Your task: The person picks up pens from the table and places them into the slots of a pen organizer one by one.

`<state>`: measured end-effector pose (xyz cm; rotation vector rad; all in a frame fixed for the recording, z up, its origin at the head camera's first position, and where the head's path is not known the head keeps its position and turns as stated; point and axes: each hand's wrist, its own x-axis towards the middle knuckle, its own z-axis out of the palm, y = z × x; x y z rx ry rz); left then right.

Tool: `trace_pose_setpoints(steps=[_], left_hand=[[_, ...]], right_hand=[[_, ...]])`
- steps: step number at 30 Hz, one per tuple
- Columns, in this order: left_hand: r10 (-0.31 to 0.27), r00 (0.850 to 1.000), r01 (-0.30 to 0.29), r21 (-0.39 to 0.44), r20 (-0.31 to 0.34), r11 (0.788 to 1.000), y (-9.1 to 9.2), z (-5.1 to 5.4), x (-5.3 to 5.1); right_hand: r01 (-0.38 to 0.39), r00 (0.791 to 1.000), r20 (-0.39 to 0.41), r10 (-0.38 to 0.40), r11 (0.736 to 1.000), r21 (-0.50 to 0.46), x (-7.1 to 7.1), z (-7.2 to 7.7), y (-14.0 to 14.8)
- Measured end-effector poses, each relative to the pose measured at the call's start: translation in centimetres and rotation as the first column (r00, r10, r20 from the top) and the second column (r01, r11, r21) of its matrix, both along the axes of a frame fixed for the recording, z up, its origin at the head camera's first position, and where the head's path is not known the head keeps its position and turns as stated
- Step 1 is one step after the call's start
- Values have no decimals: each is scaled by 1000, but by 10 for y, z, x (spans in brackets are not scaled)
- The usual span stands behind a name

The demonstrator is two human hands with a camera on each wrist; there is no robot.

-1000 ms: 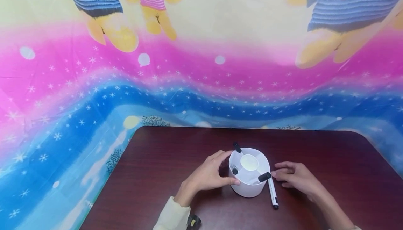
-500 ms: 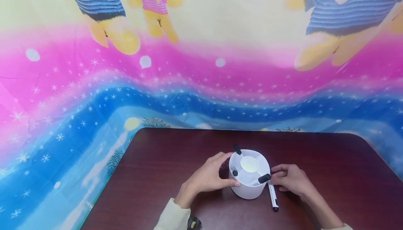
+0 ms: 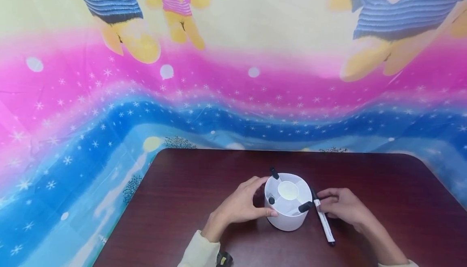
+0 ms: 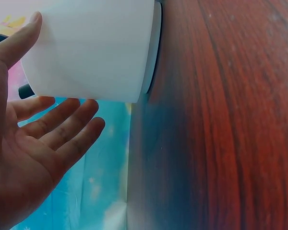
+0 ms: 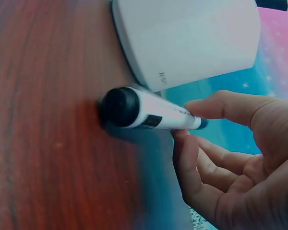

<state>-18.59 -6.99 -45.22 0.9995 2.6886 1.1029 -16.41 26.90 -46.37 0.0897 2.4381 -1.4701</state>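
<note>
A round white pen holder [image 3: 286, 220] stands on the table in the head view, with several black-capped markers leaning in its outer compartments. My left hand [image 3: 238, 202] holds it from the left, thumb on the near side and fingertips against the far side, as the left wrist view also shows. To the right of the holder, my right hand [image 3: 343, 206] pinches a whiteboard marker [image 3: 324, 224] between thumb and index finger. This marker is white with black ends and slants beside the holder. In the right wrist view, the black end of the marker [image 5: 156, 112] points toward the camera.
The dark red-brown wooden table [image 3: 204, 169] has rounded far corners. Behind it hangs a printed cloth [image 3: 233, 80] in pink, blue and cream. A small black object [image 3: 224, 258] sits by the left sleeve [image 3: 200, 250].
My right hand has closed on the marker and moved it slightly right, away from the pen holder; its lower end has swung rightward. The left hand and the holder stay put.
</note>
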Motion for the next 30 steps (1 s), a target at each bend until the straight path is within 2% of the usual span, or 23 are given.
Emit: trace_pose_setpoints(steps=[5,17,25,30], left_hand=[[-3,1000,3,2,6,1000,0,0,0],[-4,1000,4,3,9,1000,-2,-2,0],[14,1000,-14,1,20,1000,-4,-2,2],[1,1000,-1,2,22,1000,-2,-2,-1]], right_hand=[[12,1000,-16,-11,1000,8,0,7,6],[21,997,-73,-26,997,-72,8,28,15],[-6,996,-88,-2,996,-91,11,34,12],[-12,994,-105,1,994,-105,12,42,10]])
